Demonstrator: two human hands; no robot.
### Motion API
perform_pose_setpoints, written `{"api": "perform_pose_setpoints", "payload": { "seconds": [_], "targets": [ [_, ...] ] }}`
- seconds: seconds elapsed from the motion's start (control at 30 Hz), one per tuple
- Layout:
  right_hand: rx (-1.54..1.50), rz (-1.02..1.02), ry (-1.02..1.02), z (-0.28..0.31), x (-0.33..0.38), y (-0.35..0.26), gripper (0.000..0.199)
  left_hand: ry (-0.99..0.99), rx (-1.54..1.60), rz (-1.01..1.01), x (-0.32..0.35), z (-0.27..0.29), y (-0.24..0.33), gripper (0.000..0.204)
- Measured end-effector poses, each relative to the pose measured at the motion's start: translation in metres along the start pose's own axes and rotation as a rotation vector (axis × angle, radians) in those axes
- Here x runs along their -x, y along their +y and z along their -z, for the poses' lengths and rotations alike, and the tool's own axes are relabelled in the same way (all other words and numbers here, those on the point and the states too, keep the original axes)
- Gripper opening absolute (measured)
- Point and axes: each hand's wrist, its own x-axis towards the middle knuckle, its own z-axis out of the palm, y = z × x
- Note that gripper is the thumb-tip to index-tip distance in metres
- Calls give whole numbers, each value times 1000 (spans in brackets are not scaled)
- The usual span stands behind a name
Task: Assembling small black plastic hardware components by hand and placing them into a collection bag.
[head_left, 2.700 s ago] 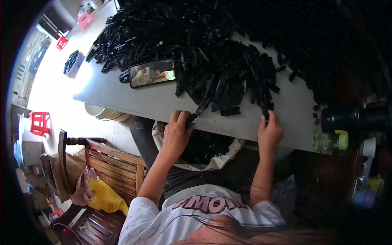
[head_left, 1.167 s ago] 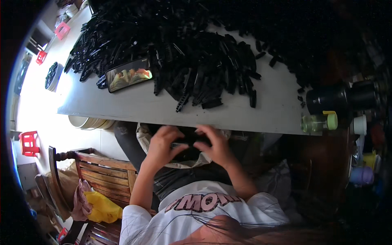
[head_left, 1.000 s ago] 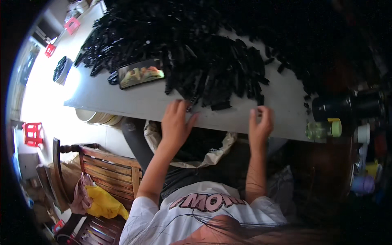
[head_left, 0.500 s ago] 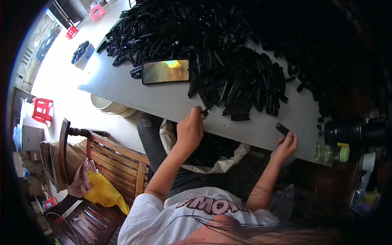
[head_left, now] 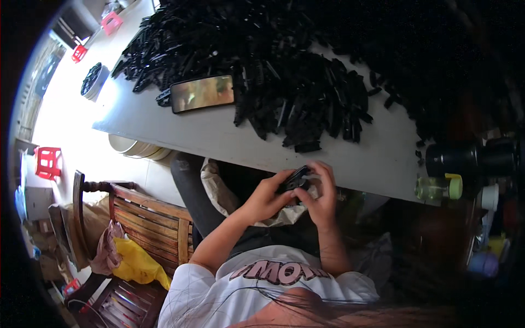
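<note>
A small black part (head_left: 296,178) was held between both hands, just below the near edge of the white table (head_left: 208,139) and above the person's lap. The left hand (head_left: 266,195) gripped its lower end with curled fingers, and the right hand (head_left: 320,192) closed on its upper end, fingertips bent over the top. The two hands touched each other around the part. Under them a crumpled pale bag (head_left: 224,188) lay open on the lap, touching the table's underside edge. On the table, well above the hands, a large heap of black parts (head_left: 262,71) spread across most of the surface, its nearest pieces lying close to the near edge. A phone (head_left: 202,93) lay flat at the heap's left side, screen up, touching a few parts. To the right, at the table's end, a clear bottle with a green cap (head_left: 437,187) lay on its side beside a dark cylinder (head_left: 470,159). Left of the person stood a wooden chair (head_left: 145,218) with a yellow cloth (head_left: 134,262) on its seat. A red stool (head_left: 48,162) stood on the bright floor farther left
</note>
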Motion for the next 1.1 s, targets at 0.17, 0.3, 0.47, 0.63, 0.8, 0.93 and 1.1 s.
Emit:
{"api": "perform_pose_setpoints", "payload": {
  "seconds": [0.17, 0.3, 0.47, 0.63, 0.8, 0.93, 1.1],
  "targets": [
    [-665, -292, -140, 4, 17, 23, 32, -1, -54, -52, 2, -9, -2, 37],
    [-675, -287, -52, 14, 13, 23, 23, 22, -520, -218, -14, -11, -6, 35],
    [-91, -106, 237, 60, -25, 46, 16, 297, -608, -226, -38, 4, -1, 25],
    [736, 410, -64, 30, -46, 46, 29, 469, -814, -364, -57, 13, -12, 21],
    [962, 331, -158, 19, -49, 41, 36, 557, -1067, -408, -77, 9, -13, 25],
    [1025, 126, -286, 36, -49, 37, 33, 533, -1239, -323, -76, 14, -14, 27],
    [451, -37, -123, 43, -39, 46, 23, 525, -1120, -316, -66, 17, -14, 22]
  ]
}}
